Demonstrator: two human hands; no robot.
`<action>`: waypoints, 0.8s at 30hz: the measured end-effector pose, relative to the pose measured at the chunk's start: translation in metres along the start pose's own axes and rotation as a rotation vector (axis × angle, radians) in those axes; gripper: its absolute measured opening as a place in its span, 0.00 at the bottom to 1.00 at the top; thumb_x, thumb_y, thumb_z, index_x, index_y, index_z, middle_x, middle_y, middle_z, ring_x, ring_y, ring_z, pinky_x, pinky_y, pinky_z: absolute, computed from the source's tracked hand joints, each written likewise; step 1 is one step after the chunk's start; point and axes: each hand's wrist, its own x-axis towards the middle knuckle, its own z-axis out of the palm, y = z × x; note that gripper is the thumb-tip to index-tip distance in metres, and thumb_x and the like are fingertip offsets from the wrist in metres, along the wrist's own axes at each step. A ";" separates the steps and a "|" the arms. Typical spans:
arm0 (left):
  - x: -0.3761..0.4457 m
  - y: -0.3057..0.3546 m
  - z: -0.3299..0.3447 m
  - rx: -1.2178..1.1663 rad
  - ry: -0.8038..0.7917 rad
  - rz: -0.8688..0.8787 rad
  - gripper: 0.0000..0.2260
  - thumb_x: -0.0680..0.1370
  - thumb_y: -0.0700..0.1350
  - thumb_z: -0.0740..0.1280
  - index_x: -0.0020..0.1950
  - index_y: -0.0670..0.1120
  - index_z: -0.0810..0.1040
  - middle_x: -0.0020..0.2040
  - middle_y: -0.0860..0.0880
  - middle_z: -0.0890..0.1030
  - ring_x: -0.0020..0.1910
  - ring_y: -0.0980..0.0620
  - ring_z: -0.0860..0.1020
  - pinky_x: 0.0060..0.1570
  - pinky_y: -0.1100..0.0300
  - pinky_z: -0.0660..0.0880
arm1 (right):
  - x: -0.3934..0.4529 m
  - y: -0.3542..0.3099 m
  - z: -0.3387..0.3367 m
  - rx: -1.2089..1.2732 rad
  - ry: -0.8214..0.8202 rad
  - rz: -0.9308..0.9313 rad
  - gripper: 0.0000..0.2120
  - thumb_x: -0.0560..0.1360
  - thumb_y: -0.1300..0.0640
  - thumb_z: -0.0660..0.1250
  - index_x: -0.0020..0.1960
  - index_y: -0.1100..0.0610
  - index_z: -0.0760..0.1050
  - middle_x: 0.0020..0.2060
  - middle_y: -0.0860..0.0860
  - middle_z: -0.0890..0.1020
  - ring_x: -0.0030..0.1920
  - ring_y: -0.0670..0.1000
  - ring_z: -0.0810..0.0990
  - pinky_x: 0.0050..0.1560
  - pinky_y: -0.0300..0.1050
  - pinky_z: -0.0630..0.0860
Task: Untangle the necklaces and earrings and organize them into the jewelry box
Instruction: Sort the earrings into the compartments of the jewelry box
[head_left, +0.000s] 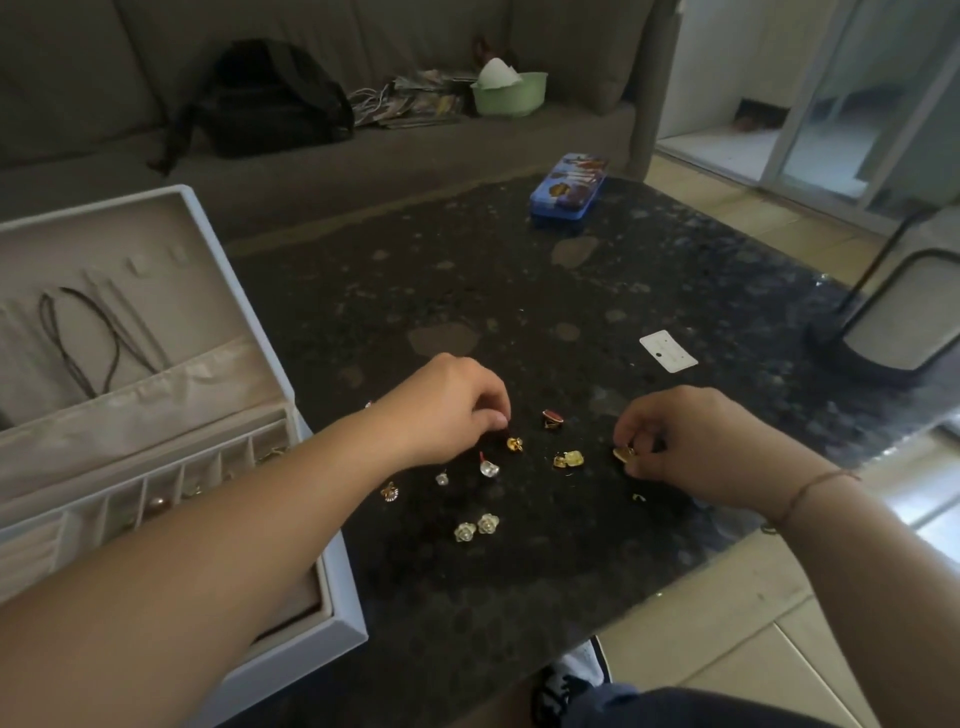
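Left hand (457, 405): fingers curled down, tips together over the worktop just beside a small gold stud (514, 443); whether it pinches anything I cannot tell.
Right hand (691, 441): fingers curled, pinching a gold earring (623, 453) at its tips.
Loose earrings: a yellow-gold piece (569, 459) and a red-and-gold one (551, 419) lie between the hands; a clear drop with a red hook (488, 466), a small clear stud (442, 478), a gold fan-shaped piece (389, 490) and two pale flower studs (477, 527) lie nearer the person.
Jewelry box (332, 629): open at the left edge of the worktop (519, 291), cords hung inside its lid, some compartments already holding pieces.
Further out: white card (668, 351), blue tin (569, 186).
Risk: the pieces are tiny and the worktop is dark and speckled, so a slipped pinch could send a stud rolling off the near edge.
Risk: the left forearm passes over the box corner; a careless sweep could nudge it or scatter the pairs.
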 end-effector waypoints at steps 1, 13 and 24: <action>-0.001 0.000 -0.001 -0.041 -0.006 -0.021 0.04 0.80 0.48 0.68 0.50 0.55 0.82 0.48 0.58 0.80 0.47 0.60 0.78 0.51 0.62 0.76 | 0.001 0.000 0.000 -0.005 -0.002 -0.004 0.07 0.73 0.53 0.72 0.47 0.43 0.78 0.39 0.41 0.81 0.41 0.38 0.76 0.39 0.31 0.69; 0.000 -0.003 -0.004 -0.294 -0.004 -0.176 0.05 0.80 0.44 0.67 0.46 0.52 0.81 0.41 0.54 0.85 0.38 0.60 0.83 0.43 0.62 0.77 | 0.004 0.002 0.004 0.009 0.031 0.016 0.11 0.79 0.56 0.63 0.55 0.42 0.80 0.48 0.41 0.81 0.50 0.42 0.77 0.49 0.34 0.70; 0.001 -0.008 -0.005 -0.204 0.053 -0.146 0.07 0.77 0.41 0.72 0.47 0.55 0.82 0.42 0.57 0.83 0.40 0.62 0.83 0.49 0.62 0.80 | -0.004 -0.001 0.000 0.102 0.002 -0.060 0.06 0.76 0.51 0.69 0.48 0.39 0.77 0.39 0.39 0.82 0.42 0.35 0.77 0.38 0.27 0.69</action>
